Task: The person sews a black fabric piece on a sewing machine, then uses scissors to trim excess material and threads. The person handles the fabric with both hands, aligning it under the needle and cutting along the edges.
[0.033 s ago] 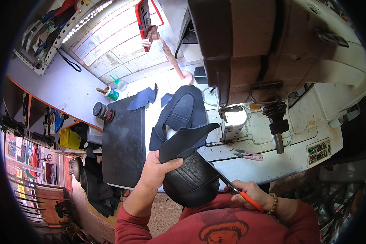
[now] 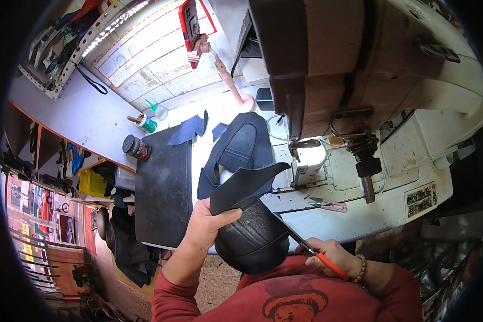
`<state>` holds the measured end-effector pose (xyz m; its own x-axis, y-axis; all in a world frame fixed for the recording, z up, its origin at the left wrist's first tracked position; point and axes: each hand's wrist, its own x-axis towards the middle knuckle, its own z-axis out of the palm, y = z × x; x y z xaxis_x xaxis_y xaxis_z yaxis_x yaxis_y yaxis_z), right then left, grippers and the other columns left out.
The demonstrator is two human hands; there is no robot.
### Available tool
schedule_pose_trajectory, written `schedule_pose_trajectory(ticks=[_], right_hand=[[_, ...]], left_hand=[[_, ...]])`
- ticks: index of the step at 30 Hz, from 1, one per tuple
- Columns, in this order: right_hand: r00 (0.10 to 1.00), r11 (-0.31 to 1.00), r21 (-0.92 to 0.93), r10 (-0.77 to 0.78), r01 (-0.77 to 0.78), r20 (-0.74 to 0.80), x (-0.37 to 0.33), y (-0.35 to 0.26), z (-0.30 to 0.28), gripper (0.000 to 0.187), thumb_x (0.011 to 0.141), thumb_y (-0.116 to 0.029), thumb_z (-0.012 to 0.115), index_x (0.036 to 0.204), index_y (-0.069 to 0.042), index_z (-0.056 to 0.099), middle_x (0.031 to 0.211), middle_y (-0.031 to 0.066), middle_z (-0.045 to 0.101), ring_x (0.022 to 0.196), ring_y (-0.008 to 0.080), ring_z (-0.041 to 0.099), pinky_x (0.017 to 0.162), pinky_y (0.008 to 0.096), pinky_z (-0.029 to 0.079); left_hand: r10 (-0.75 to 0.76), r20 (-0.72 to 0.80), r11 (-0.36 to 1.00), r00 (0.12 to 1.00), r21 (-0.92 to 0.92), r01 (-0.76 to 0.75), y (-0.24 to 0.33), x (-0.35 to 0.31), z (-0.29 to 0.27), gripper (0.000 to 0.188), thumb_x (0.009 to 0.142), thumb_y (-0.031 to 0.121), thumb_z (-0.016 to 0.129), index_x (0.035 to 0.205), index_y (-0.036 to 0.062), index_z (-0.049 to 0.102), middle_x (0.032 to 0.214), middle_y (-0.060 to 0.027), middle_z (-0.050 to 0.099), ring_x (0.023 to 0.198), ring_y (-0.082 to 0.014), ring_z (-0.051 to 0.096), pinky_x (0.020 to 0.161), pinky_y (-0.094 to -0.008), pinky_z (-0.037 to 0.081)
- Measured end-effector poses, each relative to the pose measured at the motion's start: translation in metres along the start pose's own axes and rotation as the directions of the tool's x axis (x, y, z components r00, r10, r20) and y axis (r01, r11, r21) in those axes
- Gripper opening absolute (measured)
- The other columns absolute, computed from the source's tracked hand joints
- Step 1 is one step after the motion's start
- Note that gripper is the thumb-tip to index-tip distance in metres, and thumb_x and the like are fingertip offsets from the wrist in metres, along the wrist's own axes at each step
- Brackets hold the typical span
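My left hand (image 2: 208,222) is closed on a black leather piece (image 2: 255,231), its thumb pressed on top. The piece has a rounded, stitched end like a shoe toe, and a flat flap (image 2: 247,185) stands up from it. My right hand (image 2: 330,257) grips red-handled scissors (image 2: 327,263), whose dark blades run along the right edge of the piece. How far the blades are apart cannot be made out. Beyond my left hand, a similar dark piece with a stitched oval panel (image 2: 239,147) lies on the white table (image 2: 354,217).
A sewing machine (image 2: 322,70) looms at the right. Pink-handled thread snips (image 2: 330,205) lie near its base. To the left are a black mat (image 2: 163,188), dark scraps (image 2: 190,129), a lidded jar (image 2: 136,147) and a small can (image 2: 146,123). A pink phone stand (image 2: 228,83) rises behind.
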<state>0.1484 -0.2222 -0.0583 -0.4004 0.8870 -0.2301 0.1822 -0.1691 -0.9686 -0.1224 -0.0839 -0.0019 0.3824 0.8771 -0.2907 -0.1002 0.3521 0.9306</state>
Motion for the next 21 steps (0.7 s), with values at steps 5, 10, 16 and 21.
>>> schedule_pose_trajectory(ticks=[5,10,16,21], right_hand=[[0.995,0.993,-0.067,-0.098,0.099,0.019,0.0036,-0.0013,0.0010,0.055,0.094,-0.051,0.052,0.120,-0.002,0.051,0.073,0.0161,0.060,0.068,0.0291,0.062,0.063,0.0356,0.050],[0.997,0.991,-0.112,-0.072,0.074,0.029,0.0062,-0.0043,0.0006,0.062,0.094,-0.057,0.047,0.122,-0.002,0.048,0.075,0.0168,0.062,0.071,0.0329,0.065,0.066,0.0365,0.051],[0.994,0.992,-0.060,-0.111,0.110,-0.019,0.0079,-0.0046,0.0043,0.057,0.094,-0.052,0.052,0.119,-0.001,0.050,0.074,0.0149,0.061,0.068,0.0284,0.064,0.064,0.0348,0.050],[0.994,0.995,-0.024,-0.099,0.098,-0.042,0.0068,-0.0007,0.0067,0.049,0.093,-0.044,0.060,0.114,-0.001,0.054,0.072,0.0123,0.058,0.065,0.0196,0.057,0.063,0.0306,0.048]], left_hand=[[-0.031,0.023,0.999,0.999,0.014,0.031,-0.0018,0.0000,0.0026,0.027,0.080,-0.004,0.071,0.107,-0.0021,0.068,0.097,-0.0018,0.068,0.086,-0.0080,0.060,0.080,-0.0239,0.047],[-0.020,0.056,1.000,0.998,0.021,0.019,-0.0043,-0.0010,0.0056,0.026,0.080,-0.003,0.071,0.105,-0.0018,0.068,0.096,-0.0013,0.068,0.085,-0.0070,0.059,0.079,-0.0231,0.046],[-0.017,0.048,1.000,0.999,0.020,0.016,-0.0046,-0.0001,0.0045,0.024,0.080,-0.003,0.072,0.103,-0.0015,0.068,0.094,-0.0007,0.067,0.083,-0.0065,0.059,0.077,-0.0225,0.046],[-0.031,0.045,1.000,0.999,0.006,0.030,-0.0029,-0.0014,0.0048,0.024,0.079,-0.004,0.072,0.103,-0.0016,0.068,0.094,-0.0009,0.067,0.083,-0.0068,0.059,0.077,-0.0227,0.046]])
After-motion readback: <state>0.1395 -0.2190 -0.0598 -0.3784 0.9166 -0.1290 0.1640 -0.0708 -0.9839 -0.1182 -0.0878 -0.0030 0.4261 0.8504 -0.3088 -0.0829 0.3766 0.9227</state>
